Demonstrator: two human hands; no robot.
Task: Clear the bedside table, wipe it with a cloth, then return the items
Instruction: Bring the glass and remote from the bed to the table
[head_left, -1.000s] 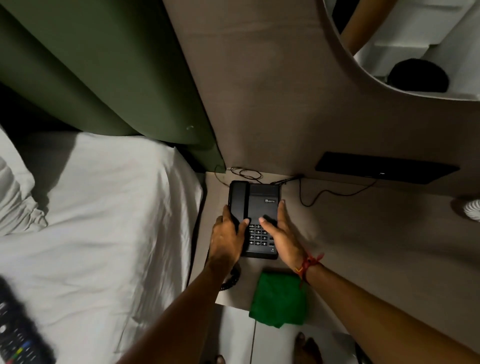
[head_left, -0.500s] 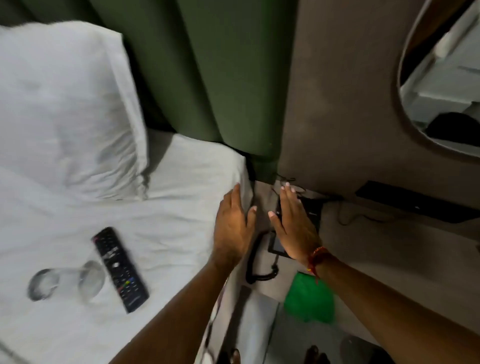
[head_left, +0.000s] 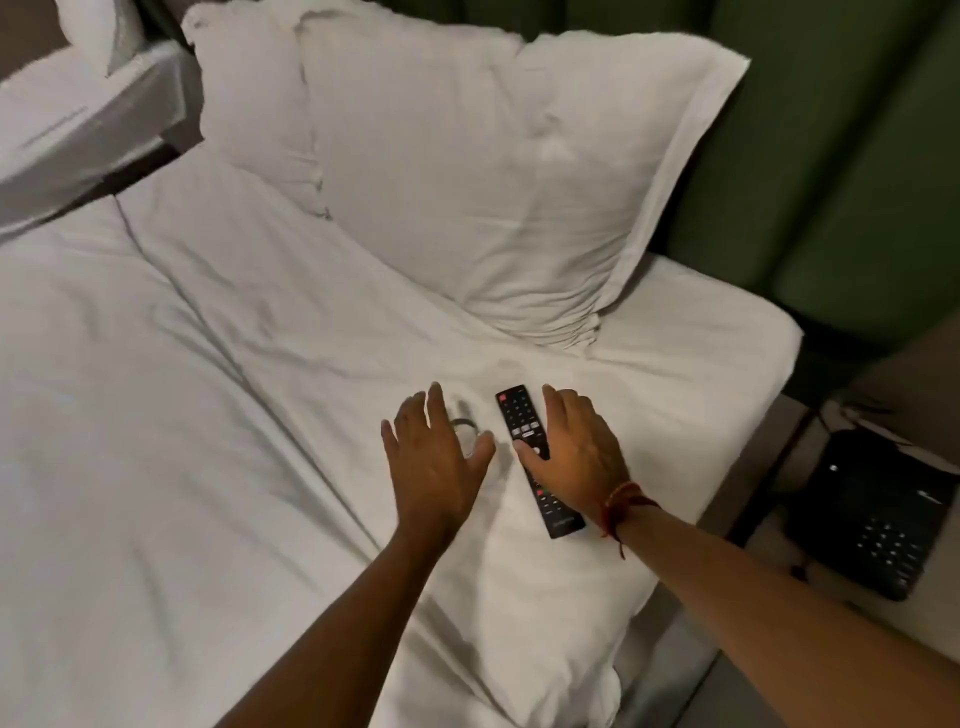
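Observation:
A black remote (head_left: 519, 415) lies on the white bed sheet, its lower part partly under my right hand (head_left: 576, 457), which hovers over it with fingers spread. A clear drinking glass (head_left: 466, 429) lies on its side just left of the remote, mostly hidden by my left hand (head_left: 434, 457), which is spread above it. Neither hand grips anything. The black telephone (head_left: 872, 514) sits on the bedside table (head_left: 779, 561) at the right edge of the view. The green cloth is out of view.
A large white pillow (head_left: 467, 171) leans against the green padded headboard (head_left: 831, 156). The white bed (head_left: 182, 415) fills the left and centre. The phone's cord runs behind it on the table.
The view has swung left from the bedside table to the bed. Both hands left the telephone and moved over the glass and the remote on the sheet.

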